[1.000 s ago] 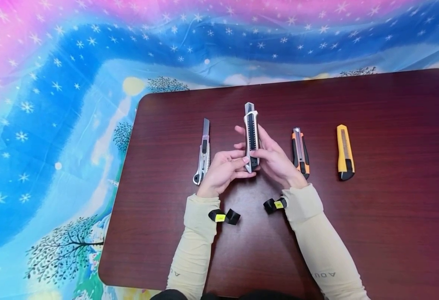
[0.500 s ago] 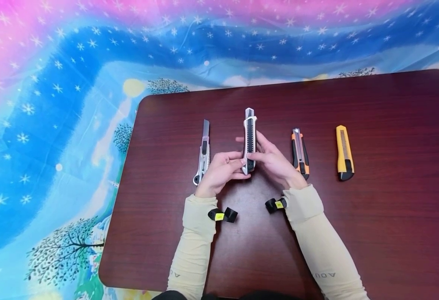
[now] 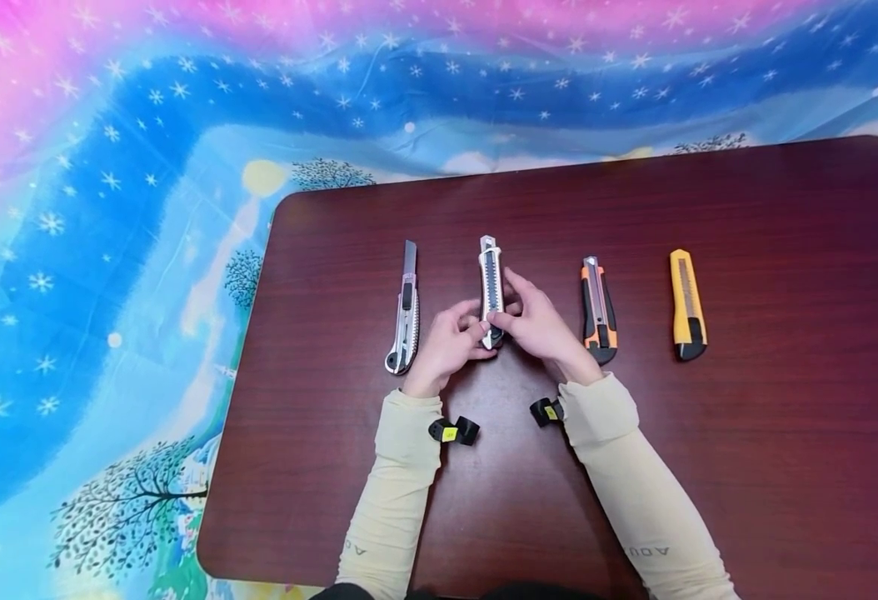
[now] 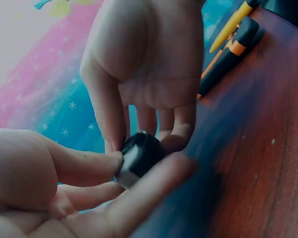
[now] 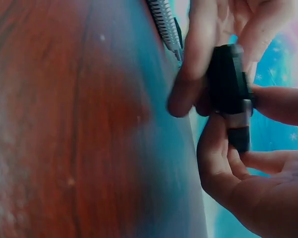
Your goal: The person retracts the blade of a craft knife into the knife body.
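Observation:
Both hands hold a silver-and-black utility knife (image 3: pixel 491 283) near the middle of the table, its tip pointing away from the person. The left hand (image 3: pixel 448 348) grips the rear end from the left, thumb on top. From the right, the right hand (image 3: pixel 547 332) pinches the lower handle with its thumb, the other fingers partly behind it. In the left wrist view, the dark butt end of the knife (image 4: pixel 141 156) shows between the fingers of both hands. A blurred dark side of the handle (image 5: pixel 227 82) appears in the right wrist view.
Left of the hands lies a silver utility knife (image 3: pixel 405 321) with its blade extended. An orange-and-black knife (image 3: pixel 599 312) is close to the right wrist, and a yellow one (image 3: pixel 686 308) lies farther right. All rest on the dark red wooden table (image 3: pixel 784 417). A patterned cloth (image 3: pixel 184 92) hangs behind.
Both hands have brought the knife lower, toward the table, and slightly left. The knives lying on the table stay in place.

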`<action>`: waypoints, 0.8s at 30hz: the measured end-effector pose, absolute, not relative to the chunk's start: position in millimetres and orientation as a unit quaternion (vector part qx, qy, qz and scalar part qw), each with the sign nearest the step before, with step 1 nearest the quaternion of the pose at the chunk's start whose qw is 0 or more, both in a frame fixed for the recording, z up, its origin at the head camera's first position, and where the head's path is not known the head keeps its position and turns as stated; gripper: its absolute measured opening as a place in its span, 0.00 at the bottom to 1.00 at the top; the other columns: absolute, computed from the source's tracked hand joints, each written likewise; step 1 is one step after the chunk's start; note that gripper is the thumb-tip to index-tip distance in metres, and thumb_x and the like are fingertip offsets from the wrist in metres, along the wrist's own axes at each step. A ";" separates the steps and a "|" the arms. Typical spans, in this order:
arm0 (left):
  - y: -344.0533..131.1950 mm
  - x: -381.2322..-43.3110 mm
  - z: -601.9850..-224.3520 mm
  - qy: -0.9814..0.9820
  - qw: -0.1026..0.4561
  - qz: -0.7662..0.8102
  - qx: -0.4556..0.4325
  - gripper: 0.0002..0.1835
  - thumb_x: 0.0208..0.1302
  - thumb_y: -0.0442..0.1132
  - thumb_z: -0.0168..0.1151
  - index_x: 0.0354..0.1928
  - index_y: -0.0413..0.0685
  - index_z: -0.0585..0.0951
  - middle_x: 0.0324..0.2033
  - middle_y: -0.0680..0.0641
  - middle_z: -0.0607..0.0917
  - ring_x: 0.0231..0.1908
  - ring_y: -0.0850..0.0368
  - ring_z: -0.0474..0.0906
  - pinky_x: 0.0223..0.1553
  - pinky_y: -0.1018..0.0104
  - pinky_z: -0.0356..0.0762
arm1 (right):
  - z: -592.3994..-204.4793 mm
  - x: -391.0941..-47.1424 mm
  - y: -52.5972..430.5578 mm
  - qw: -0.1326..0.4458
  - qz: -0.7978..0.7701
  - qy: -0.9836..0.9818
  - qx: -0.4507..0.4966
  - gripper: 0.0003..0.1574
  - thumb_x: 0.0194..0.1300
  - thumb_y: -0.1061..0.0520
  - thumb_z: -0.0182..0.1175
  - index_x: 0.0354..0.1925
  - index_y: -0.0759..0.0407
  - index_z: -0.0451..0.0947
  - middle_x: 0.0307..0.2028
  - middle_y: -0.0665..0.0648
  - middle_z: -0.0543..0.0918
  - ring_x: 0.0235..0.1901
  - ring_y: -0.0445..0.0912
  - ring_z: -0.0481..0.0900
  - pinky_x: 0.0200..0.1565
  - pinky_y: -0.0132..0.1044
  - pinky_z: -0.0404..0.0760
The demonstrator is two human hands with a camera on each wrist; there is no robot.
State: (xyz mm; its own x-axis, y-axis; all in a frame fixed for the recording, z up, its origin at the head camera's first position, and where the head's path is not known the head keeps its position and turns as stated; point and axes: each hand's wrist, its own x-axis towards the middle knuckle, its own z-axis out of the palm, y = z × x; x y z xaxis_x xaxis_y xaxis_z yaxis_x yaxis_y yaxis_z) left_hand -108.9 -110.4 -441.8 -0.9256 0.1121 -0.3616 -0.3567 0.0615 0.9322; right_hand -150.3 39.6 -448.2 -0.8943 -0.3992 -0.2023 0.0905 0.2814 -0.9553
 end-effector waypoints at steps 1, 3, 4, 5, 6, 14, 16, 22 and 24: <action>-110.2 -109.1 -441.9 0.725 0.162 0.664 -0.084 0.25 0.67 0.25 0.52 0.67 0.36 0.67 0.43 0.32 0.83 0.31 0.57 0.81 0.38 0.64 0.87 | -448.1 -150.1 39.2 0.200 -0.584 0.780 -0.106 0.49 0.63 0.67 0.58 0.75 0.65 0.44 0.57 0.69 0.72 0.40 0.49 0.78 0.37 0.23 0.76; -109.9 -109.4 -442.6 0.761 0.141 0.629 -0.077 0.28 0.65 0.26 0.55 0.68 0.39 0.67 0.38 0.35 0.84 0.29 0.61 0.77 0.33 0.72 0.82 | -447.3 -149.1 38.9 0.189 -0.573 0.790 -0.111 0.47 0.62 0.68 0.59 0.74 0.66 0.48 0.56 0.69 0.73 0.41 0.53 0.79 0.37 0.23 0.76; -109.7 -109.5 -443.0 0.775 0.133 0.614 -0.074 0.29 0.64 0.26 0.56 0.68 0.40 0.67 0.37 0.36 0.84 0.29 0.62 0.76 0.31 0.75 0.79 | -447.0 -148.7 39.0 0.185 -0.567 0.795 -0.113 0.47 0.61 0.68 0.59 0.74 0.65 0.49 0.56 0.69 0.73 0.42 0.54 0.79 0.36 0.23 0.75; -109.5 -109.6 -443.4 0.784 0.127 0.604 -0.073 0.29 0.64 0.27 0.56 0.68 0.40 0.68 0.36 0.36 0.84 0.28 0.62 0.75 0.30 0.76 0.75 | -446.5 -148.2 39.3 0.184 -0.563 0.797 -0.113 0.47 0.61 0.68 0.59 0.74 0.65 0.50 0.56 0.69 0.72 0.43 0.55 0.79 0.36 0.23 0.75; -109.2 -109.5 -444.0 0.792 0.123 0.594 -0.073 0.29 0.64 0.27 0.57 0.68 0.41 0.68 0.35 0.37 0.85 0.28 0.62 0.75 0.28 0.77 0.71 | -446.0 -147.6 39.5 0.182 -0.560 0.800 -0.112 0.48 0.61 0.68 0.60 0.74 0.64 0.50 0.57 0.68 0.72 0.44 0.56 0.80 0.37 0.23 0.75; -107.1 -107.6 -443.4 0.849 0.086 0.516 -0.075 0.29 0.61 0.29 0.60 0.65 0.51 0.73 0.42 0.41 0.78 0.35 0.57 0.78 0.35 0.75 0.70 | -443.3 -144.5 39.6 0.176 -0.526 0.826 -0.104 0.51 0.58 0.68 0.64 0.74 0.62 0.52 0.57 0.68 0.69 0.47 0.57 0.82 0.41 0.27 0.78; -106.8 -107.3 -443.2 0.859 0.083 0.500 -0.073 0.28 0.60 0.29 0.60 0.65 0.49 0.74 0.42 0.40 0.78 0.38 0.55 0.78 0.38 0.72 0.72 | -443.3 -143.9 39.3 0.175 -0.516 0.832 -0.107 0.51 0.58 0.67 0.65 0.73 0.64 0.51 0.57 0.69 0.70 0.47 0.57 0.83 0.44 0.33 0.82; -104.6 -108.5 -447.6 0.880 0.067 0.467 -0.051 0.27 0.59 0.28 0.59 0.63 0.43 0.75 0.38 0.40 0.82 0.43 0.48 0.76 0.45 0.64 0.74 | -443.7 -142.7 39.9 0.150 -0.461 0.866 -0.126 0.50 0.56 0.66 0.66 0.71 0.70 0.53 0.54 0.70 0.72 0.45 0.57 0.83 0.51 0.46 0.81; -103.6 -109.0 -449.9 0.881 0.064 0.465 -0.050 0.27 0.59 0.27 0.60 0.63 0.43 0.75 0.38 0.40 0.82 0.42 0.48 0.76 0.45 0.64 0.74 | -444.3 -143.0 40.5 0.137 -0.443 0.876 -0.131 0.49 0.55 0.66 0.66 0.71 0.70 0.55 0.53 0.69 0.74 0.46 0.57 0.82 0.52 0.47 0.79</action>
